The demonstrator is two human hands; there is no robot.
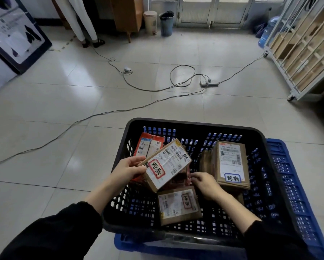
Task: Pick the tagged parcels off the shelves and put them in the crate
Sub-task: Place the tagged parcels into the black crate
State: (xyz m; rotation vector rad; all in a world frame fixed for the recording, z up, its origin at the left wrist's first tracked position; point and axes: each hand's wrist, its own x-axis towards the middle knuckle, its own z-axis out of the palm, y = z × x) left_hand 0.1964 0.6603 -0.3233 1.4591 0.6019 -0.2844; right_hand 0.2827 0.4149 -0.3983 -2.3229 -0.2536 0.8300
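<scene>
A brown cardboard parcel with a red-bordered tag (pixel 166 164) is being gripped by the left hand (pixel 128 168) over the black plastic lattice crate (pixel 195 126), where several parcels are already lying. The right hand (pixel 204 184) is being curled beside a reddish packet (pixel 178 180); whether it is gripping cannot be told. More picking is judged to be waiting on the white wheeled shelf rack (pixel 305 53).

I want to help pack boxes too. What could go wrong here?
1. The left hand holds the parcel by one end, tilted over the black crate. It might slip and land on the right hand in the crate.
2. The black crate sits skewed on the blue crate, so it could wobble or slide.
3. Loose cables lie across the floor, and someone could trip.
</scene>
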